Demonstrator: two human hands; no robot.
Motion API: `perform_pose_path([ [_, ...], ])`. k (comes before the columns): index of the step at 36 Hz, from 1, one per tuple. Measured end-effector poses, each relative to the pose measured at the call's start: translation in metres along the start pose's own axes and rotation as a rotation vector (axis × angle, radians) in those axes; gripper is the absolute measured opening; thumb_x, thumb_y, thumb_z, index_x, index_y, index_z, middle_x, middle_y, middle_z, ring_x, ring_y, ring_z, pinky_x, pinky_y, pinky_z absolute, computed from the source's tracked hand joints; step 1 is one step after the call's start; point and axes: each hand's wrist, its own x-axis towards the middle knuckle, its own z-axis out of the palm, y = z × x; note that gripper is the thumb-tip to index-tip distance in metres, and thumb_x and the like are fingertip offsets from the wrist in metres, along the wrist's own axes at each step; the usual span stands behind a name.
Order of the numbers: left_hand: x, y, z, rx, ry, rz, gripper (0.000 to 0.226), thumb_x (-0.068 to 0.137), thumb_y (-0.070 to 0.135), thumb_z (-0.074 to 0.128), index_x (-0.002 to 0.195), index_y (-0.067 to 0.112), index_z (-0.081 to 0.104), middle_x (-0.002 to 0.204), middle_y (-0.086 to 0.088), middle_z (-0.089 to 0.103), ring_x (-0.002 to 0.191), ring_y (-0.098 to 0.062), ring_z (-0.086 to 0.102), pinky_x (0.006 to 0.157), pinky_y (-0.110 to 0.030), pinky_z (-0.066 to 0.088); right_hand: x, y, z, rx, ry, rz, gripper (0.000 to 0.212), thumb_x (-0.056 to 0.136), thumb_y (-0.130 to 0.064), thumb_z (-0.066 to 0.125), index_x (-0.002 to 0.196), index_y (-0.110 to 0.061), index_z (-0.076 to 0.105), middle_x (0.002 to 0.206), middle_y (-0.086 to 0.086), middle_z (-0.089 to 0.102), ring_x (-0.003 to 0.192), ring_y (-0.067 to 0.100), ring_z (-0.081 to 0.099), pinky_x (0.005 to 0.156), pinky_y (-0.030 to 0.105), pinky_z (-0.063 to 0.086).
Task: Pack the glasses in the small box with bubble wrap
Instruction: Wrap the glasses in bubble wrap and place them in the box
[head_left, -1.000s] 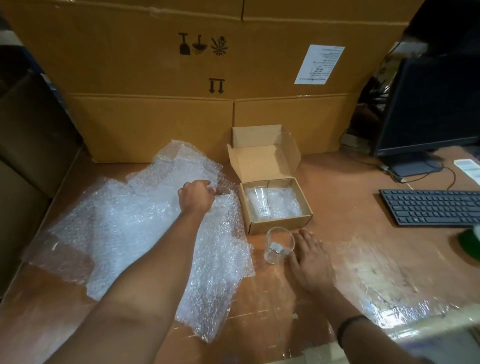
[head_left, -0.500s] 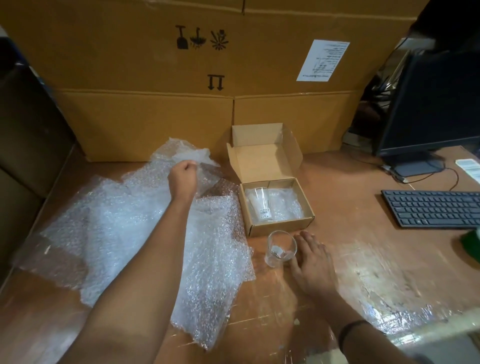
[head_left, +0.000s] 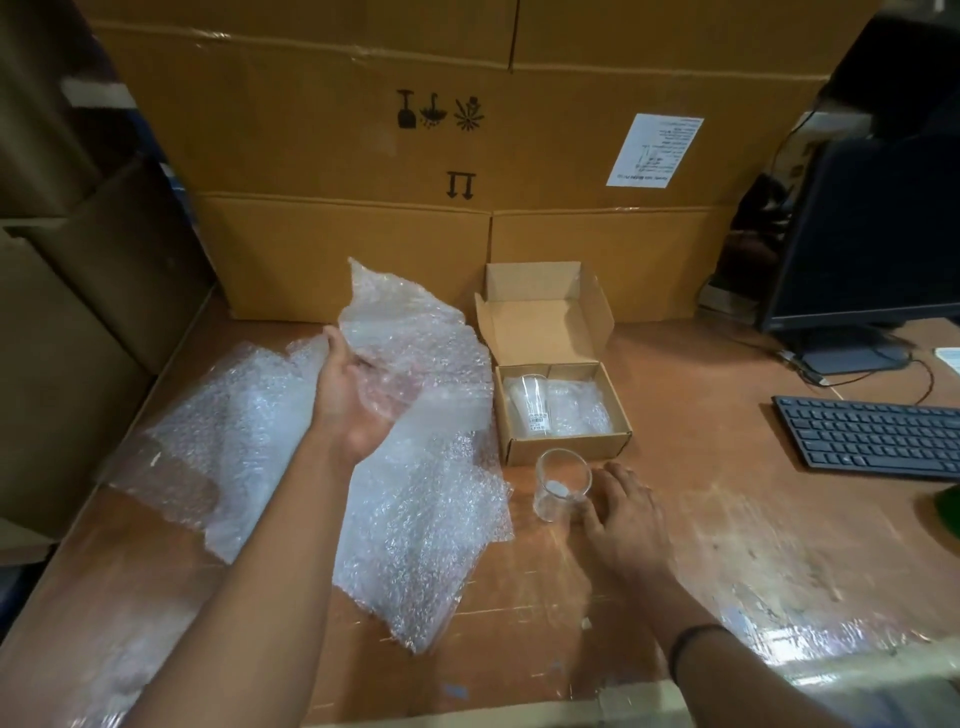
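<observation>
A big crumpled sheet of bubble wrap (head_left: 415, 519) lies on the left half of the wooden table. My left hand (head_left: 348, 405) is turned palm up and grips a raised flap of it above the table. The small cardboard box (head_left: 566, 449) stands open, lid tilted back. Inside it one clear glass (head_left: 532, 402) lies on its side beside a wad of bubble wrap (head_left: 582, 410). A second clear glass (head_left: 561, 486) stands upright in front of the box. My right hand (head_left: 628, 514) rests flat on the table just right of that glass, fingertips at its side.
Large cardboard cartons (head_left: 363, 156) wall off the back of the table, and more cartons (head_left: 62, 338) stand at the left. A monitor (head_left: 883, 234) and black keyboard (head_left: 872, 436) sit at the right, with a green object (head_left: 948, 506) at the right edge.
My left hand has lifted a flap of the bubble wrap off the table and turned palm up. My right hand and the upright glass have stayed put.
</observation>
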Motion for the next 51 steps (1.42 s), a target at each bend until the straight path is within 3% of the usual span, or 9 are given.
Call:
perform_pose_path([
  [3,-0.020,-0.023,-0.008,0.058,0.053,-0.053,0.086,0.074,0.062,0.060,0.141,0.009,0.046,0.140,-0.016,0.050,0.076,-0.017,0.073,0.054,-0.022,0.054,0.000,0.003,-0.004,0.090,-0.028,-0.007,0.048,0.095,-0.044,0.049,0.136,-0.021,0.055,0.151,-0.001,0.043,0.139,0.022,0.038,0.116,0.042,0.026],
  [8,-0.044,-0.050,-0.001,0.145,0.019,-0.085,0.022,0.082,0.030,0.065,0.099,0.018,0.071,0.120,-0.002,0.057,0.054,-0.010,0.059,0.035,-0.015,0.038,0.007,0.011,-0.022,0.770,-0.069,0.285,0.043,0.093,-0.057,0.048,0.108,-0.026,0.072,0.108,-0.002,0.072,0.108,0.024,0.064,0.096,0.041,0.048],
  [11,-0.051,-0.058,0.013,0.201,-0.062,-0.023,0.014,0.081,0.016,0.067,0.068,0.020,0.072,0.097,-0.004,0.061,0.062,-0.021,0.063,0.053,-0.025,0.045,0.008,-0.003,-0.057,1.141,0.004,0.329,0.039,0.099,-0.048,0.044,0.100,-0.019,0.070,0.099,0.001,0.073,0.097,0.017,0.066,0.091,0.036,0.045],
  [24,-0.090,-0.133,0.088,0.606,-0.306,0.117,0.031,0.088,0.009,0.067,0.117,0.001,0.066,0.104,-0.015,0.071,0.091,-0.024,0.070,0.072,-0.032,0.057,0.002,-0.020,-0.139,1.447,-0.144,-0.023,0.066,0.072,-0.005,0.078,0.129,-0.019,0.049,0.101,0.018,0.071,0.081,0.023,0.071,0.064,0.037,0.057],
  [31,-0.090,-0.190,0.092,0.987,-0.196,0.213,0.047,0.083,0.009,0.074,0.122,0.018,0.050,0.128,0.003,0.052,0.117,-0.009,0.051,0.099,-0.031,0.046,0.004,0.045,-0.124,1.320,0.001,0.206,0.081,0.085,0.007,0.066,0.145,-0.034,0.030,0.126,0.016,0.056,0.091,0.025,0.064,0.056,0.028,0.053],
  [40,-0.096,-0.238,0.086,1.405,-0.236,0.139,0.083,0.082,0.006,0.073,0.147,0.036,0.030,0.109,0.006,0.054,0.063,-0.007,0.055,0.055,-0.030,0.052,-0.003,0.101,-0.078,0.759,-0.011,0.271,0.093,0.084,-0.003,0.071,0.153,-0.033,0.017,0.152,0.009,0.039,0.079,0.008,0.054,0.060,0.028,0.052],
  [42,-0.096,-0.244,0.081,1.555,-0.335,0.106,0.092,0.081,-0.003,0.066,0.148,0.043,0.024,0.141,-0.007,0.046,0.088,-0.009,0.064,0.048,-0.018,0.042,-0.004,0.107,-0.071,0.696,-0.027,0.271,0.095,0.084,-0.002,0.070,0.153,-0.036,0.014,0.152,0.007,0.038,0.070,0.005,0.052,0.049,0.020,0.045],
  [46,-0.099,-0.251,0.076,1.784,-0.587,0.032,0.105,0.075,-0.022,0.050,0.150,0.043,0.016,0.158,0.019,-0.015,0.141,-0.009,0.000,0.102,-0.034,0.046,-0.009,0.114,-0.064,0.561,-0.019,0.296,0.083,0.084,-0.007,0.070,0.146,-0.038,0.026,0.143,0.001,0.039,0.096,0.024,0.062,0.072,0.038,0.059],
  [51,-0.100,-0.267,0.077,1.760,-0.472,0.026,0.053,0.091,-0.004,0.052,0.137,0.024,0.053,0.152,0.004,0.039,0.135,-0.012,0.041,0.111,-0.025,0.030,-0.014,0.125,-0.066,0.448,-0.031,0.241,0.042,0.089,-0.022,0.068,0.127,-0.029,0.052,0.132,-0.003,0.043,0.098,0.011,0.050,0.077,0.024,0.047],
])
